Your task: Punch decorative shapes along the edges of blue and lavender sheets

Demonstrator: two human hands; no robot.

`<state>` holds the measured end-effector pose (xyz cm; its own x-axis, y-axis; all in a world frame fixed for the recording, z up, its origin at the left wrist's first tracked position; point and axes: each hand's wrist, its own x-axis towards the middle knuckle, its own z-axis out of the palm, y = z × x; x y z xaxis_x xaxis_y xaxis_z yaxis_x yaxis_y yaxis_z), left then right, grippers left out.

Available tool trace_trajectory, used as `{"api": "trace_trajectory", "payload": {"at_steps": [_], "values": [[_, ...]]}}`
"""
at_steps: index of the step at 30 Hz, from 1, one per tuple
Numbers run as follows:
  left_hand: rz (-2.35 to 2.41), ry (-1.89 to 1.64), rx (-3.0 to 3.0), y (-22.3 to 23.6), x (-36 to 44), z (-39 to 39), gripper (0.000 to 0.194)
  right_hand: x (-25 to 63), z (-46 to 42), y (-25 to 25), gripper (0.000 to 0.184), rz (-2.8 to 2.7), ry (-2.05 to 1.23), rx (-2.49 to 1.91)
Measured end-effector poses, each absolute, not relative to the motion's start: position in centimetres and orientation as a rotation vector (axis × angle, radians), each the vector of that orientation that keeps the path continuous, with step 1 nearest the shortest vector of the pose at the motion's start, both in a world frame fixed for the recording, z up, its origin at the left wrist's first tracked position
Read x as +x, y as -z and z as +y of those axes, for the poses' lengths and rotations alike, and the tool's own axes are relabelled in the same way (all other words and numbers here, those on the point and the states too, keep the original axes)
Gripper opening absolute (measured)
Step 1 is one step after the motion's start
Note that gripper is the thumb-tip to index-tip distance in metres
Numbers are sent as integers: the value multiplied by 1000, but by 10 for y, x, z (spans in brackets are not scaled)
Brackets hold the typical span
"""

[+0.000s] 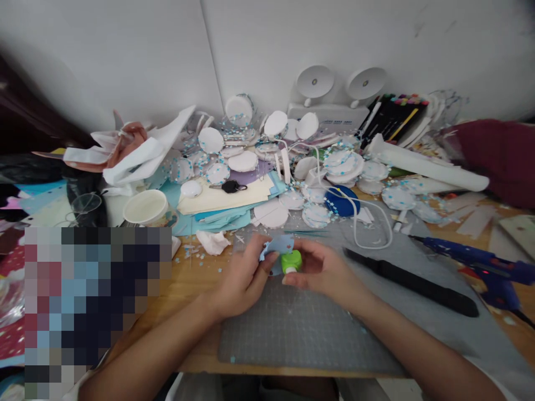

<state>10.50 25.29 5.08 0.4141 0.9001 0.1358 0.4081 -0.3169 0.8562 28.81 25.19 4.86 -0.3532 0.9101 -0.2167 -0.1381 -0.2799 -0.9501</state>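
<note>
Toward the left edge of the counter point(196, 345) stands our white bowl point(145, 214). Nearer the middle of the front edge, above a grey cutting mat point(292, 337), our left hand point(243, 279) pinches light-blue paper point(281, 244) with cutouts along its rim. Just right of it, our right hand point(330, 268) grips a small green punch point(291, 259); whether the paper sits inside it, we cannot tell. Farther right lies a black tool point(426, 285), then, by the right edge, a blue glue gun point(472, 257).

Punch point(291, 259) over mat point(309, 334), glue gun point(468, 259) R, bowl point(144, 209) L, key point(232, 187) bhnd.
</note>
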Motion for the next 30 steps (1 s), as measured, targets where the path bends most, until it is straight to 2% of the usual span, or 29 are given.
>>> {"api": "trace_trajectory", "payload": {"at_steps": [15, 18, 21, 24, 28, 30], "values": [[1055, -826, 1999, -48, 102, 252, 13, 289, 247, -54, 32, -1364, -1517, -1107], [1048, -903, 1932, -51, 102, 252, 21, 289, 246, -55, 30, -1396, -1500, -1113], [959, -1013, 1706, -55, 104, 255, 38, 289, 246, -53, 31, -1408, -1466, -1100], [866, -918, 1445, -54, 109, 255, 54, 288, 246, -47, 32, -1453, -1413, -1089], [909, -808, 1365, -47, 117, 249, 33, 287, 248, -40, 28, -1560, -1281, -1095], [921, -820, 1358, -45, 120, 246, 28, 286, 249, -39, 24, -1599, -1229, -1082]]}}
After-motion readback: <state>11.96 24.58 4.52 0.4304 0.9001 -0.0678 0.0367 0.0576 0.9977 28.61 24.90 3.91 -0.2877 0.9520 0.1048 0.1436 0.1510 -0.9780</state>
